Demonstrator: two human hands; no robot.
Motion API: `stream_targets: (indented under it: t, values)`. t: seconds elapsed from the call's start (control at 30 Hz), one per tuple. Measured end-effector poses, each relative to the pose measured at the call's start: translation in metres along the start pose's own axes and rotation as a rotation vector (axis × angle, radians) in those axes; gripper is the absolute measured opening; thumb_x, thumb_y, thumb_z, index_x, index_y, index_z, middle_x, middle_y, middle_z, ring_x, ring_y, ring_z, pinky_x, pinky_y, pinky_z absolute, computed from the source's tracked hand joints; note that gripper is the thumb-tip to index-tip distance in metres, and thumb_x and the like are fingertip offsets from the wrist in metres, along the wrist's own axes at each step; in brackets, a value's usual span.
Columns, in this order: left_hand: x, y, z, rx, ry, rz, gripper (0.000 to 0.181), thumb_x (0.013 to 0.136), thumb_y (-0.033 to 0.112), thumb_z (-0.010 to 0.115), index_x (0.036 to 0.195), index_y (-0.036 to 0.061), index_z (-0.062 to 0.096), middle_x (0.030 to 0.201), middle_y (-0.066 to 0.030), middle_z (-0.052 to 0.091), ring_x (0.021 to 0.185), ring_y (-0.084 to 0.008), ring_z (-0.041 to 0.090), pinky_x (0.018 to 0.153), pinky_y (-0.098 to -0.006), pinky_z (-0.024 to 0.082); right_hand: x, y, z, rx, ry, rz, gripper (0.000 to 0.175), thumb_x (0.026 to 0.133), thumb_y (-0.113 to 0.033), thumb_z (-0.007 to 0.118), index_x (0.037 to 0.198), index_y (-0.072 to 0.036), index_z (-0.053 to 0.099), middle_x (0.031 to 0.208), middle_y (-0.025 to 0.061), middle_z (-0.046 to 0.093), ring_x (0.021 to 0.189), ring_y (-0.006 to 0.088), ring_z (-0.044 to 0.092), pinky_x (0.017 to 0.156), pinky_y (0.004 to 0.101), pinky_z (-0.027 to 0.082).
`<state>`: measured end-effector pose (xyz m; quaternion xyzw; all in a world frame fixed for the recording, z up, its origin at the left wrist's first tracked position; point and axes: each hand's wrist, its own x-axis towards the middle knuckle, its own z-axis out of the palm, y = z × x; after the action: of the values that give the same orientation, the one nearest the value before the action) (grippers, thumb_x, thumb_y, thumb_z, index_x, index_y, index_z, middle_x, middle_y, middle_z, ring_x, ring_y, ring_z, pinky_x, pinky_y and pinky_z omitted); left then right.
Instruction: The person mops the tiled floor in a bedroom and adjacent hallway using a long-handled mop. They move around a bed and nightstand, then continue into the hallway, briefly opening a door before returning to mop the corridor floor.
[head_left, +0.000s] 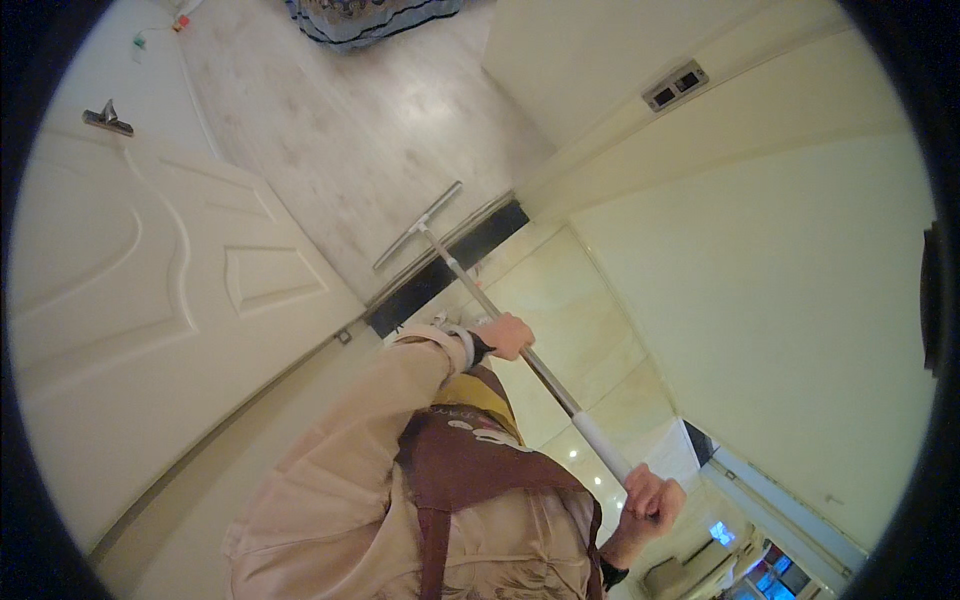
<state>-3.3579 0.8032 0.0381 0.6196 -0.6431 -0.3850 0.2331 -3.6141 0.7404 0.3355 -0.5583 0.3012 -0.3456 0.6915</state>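
A long-handled floor squeegee (551, 386) runs diagonally across the view, away from my body. My left hand (508, 337) is closed around the middle of its metal pole. At the near end, my right hand (654, 498) grips the white handle sleeve (600, 444). The wide, thin squeegee head (418, 225) lies on the pale wood-look floor (360, 142), just past a dark threshold strip (450, 268). The pole crosses above that strip. A brown apron (480, 465) covers my front, over a light-coloured top.
A white panelled door (187, 277) with a metal handle (109, 120) stands at the left. On the right is a pale wall (757, 255), with a switch plate (675, 85) farther up. Patterned fabric (375, 19) hangs at the far edge. Glossy tiles (570, 300) lie on my side of the threshold.
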Motion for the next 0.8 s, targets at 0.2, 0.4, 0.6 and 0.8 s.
stream_targets:
  t: [0.2, 0.4, 0.6, 0.8]
  values:
    - [0.048, 0.075, 0.071, -0.032, -0.087, 0.256, 0.011, 0.052, 0.009, 0.057, 0.061, 0.0021, 0.06, 0.062, -0.0205, 0.058, 0.062, -0.0384, 0.058, 0.052, -0.0462, 0.044, -0.045, -0.073, 0.015, -0.175, 0.267, -0.092, 0.042, 0.095, -0.018, 0.038, 0.056, -0.014, 0.021, 0.046, 0.0002, 0.02, 0.045, 0.0119, 0.012, 0.048, 0.0319, 0.02]
    - [0.06, 0.104, 0.069, -0.132, -0.108, 0.305, 0.009, 0.06, 0.009, 0.058, 0.066, 0.0035, 0.055, 0.062, -0.0184, 0.055, 0.065, -0.0398, 0.055, 0.055, -0.0487, 0.043, -0.041, -0.093, 0.024, -0.112, 0.382, -0.279, 0.046, 0.094, -0.019, 0.038, 0.051, -0.016, 0.022, 0.045, -0.0005, 0.017, 0.043, 0.0121, 0.013, 0.046, 0.0313, 0.021]
    - [0.054, 0.076, 0.038, -0.224, 0.087, 0.299, 0.016, 0.064, 0.013, 0.061, 0.077, 0.007, 0.054, 0.064, -0.014, 0.054, 0.068, -0.0359, 0.055, 0.058, -0.0472, 0.04, -0.025, -0.071, 0.023, 0.046, 0.516, -0.133, 0.046, 0.094, -0.019, 0.038, 0.051, -0.015, 0.023, 0.044, -0.001, 0.019, 0.042, 0.0109, 0.016, 0.048, 0.0303, 0.023]
    - [0.046, 0.043, 0.059, -0.083, 0.294, 0.112, 0.024, 0.065, 0.025, 0.068, 0.076, 0.0066, 0.057, 0.065, -0.0126, 0.057, 0.066, -0.034, 0.056, 0.06, -0.0465, 0.039, -0.027, -0.019, -0.011, -0.047, 0.045, -0.124, 0.041, 0.092, -0.022, 0.042, 0.055, -0.014, 0.026, 0.044, -0.0004, 0.023, 0.044, 0.0132, 0.025, 0.054, 0.0315, 0.028]
